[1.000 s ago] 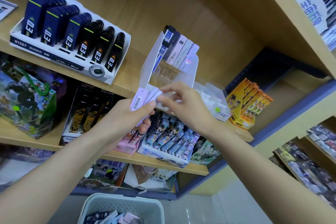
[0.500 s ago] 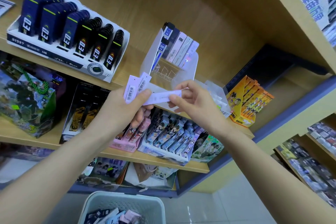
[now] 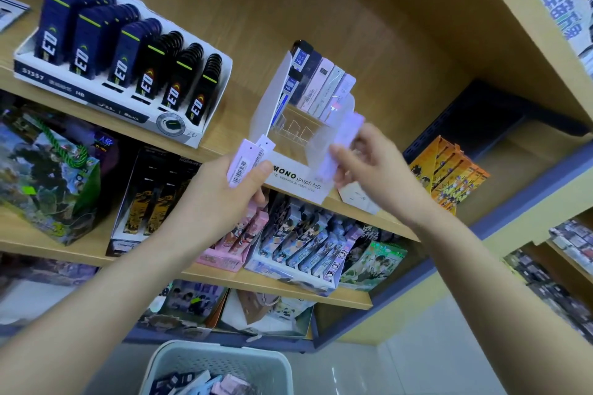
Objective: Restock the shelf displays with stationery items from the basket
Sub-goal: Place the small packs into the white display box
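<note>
At the clear plastic display rack (image 3: 280, 99), pinching one pale lilac flat lead case (image 3: 349, 138) in the right grip (image 3: 369, 167), clutching barcoded lilac spares (image 3: 244, 159) in the left grip (image 3: 221, 199) (white slatted basket (image 3: 221, 359) below). Could snag on the rack's lip if fed crooked, then slip free.

A wooden shelving unit (image 3: 353, 9) fills the view, its light back panel running up behind three stepped shelf boards (image 3: 224, 146). A further board (image 3: 513, 42) slants overhead at the upper right, with a dark perforated metal bracket (image 3: 481, 112) beneath it. Blue-grey trim (image 3: 545, 179) edges the unit's right side above a yellow panel (image 3: 401, 308). The floor (image 3: 417, 353) is pale, glossy tile catching soft, even light.
</note>
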{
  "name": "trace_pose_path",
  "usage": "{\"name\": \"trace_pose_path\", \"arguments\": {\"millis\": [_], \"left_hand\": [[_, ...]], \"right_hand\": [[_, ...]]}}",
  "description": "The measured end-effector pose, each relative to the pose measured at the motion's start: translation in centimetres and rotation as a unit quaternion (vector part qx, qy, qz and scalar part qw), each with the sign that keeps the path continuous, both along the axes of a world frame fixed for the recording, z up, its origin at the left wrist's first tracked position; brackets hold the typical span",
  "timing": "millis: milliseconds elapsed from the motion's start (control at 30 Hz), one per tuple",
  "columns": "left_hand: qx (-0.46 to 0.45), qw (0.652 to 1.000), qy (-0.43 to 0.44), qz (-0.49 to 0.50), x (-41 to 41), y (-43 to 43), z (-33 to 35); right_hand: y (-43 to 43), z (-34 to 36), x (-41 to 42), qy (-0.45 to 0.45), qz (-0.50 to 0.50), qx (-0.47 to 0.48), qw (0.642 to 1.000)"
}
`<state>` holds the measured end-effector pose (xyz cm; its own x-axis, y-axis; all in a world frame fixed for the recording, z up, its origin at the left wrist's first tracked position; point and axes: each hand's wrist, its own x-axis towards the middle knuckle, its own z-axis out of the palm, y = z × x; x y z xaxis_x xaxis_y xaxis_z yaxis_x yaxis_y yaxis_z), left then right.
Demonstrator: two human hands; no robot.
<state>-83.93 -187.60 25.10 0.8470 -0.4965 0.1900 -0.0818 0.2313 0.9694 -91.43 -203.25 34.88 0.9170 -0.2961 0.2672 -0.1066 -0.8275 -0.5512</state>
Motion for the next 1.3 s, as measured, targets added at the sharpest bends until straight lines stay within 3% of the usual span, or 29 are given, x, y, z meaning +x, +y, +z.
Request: {"name": "trace_pose_path", "arguments": {"millis": [133,267,467,633,800,967,1133,1300], "left_hand": [[0.01,1.0,0.013,0.007,0.2,-0.2,-0.4],[0.02,0.999,0.028,-0.002,0.3,-0.2,-0.6],[0.016,0.999,0.042,-0.011,0.5,-0.2,-0.6],[0.015,0.999,0.034,-0.017,0.6,-0.4,-0.5],[0.018,0.999,0.032,-0.031,0.6,-0.5,-0.6],[0.018,0.999,0.042,-0.03,0.6,-0.4,-0.6],[0.02,0.999,0.044,-0.024,0.8,-0.4,-0.5],[0.022,0.998,0.051,-0.04,0.5,-0.3,-0.5]], "right_hand": [[-2.4,1.8,3.0,-0.168,-0.07,0.014,0.983],[-4.4,2.6,6.4,-0.227,-0.122,-0.009,0.966],[-6.6,3.8,8.8,-0.226,-0.147,-0.069,0.961],[-7.5,3.7,9.1,-0.143,-0.116,-0.139,0.973],[-8.4,4.7,10.1,-0.146,-0.146,-0.175,0.963],[-8.6,5.1,10.5,-0.052,-0.12,-0.17,0.977],[-8.5,4.3,10.2,-0.117,-0.143,-0.225,0.957],[-7.7,3.5,9.7,-0.121,-0.179,-0.305,0.927]]}}
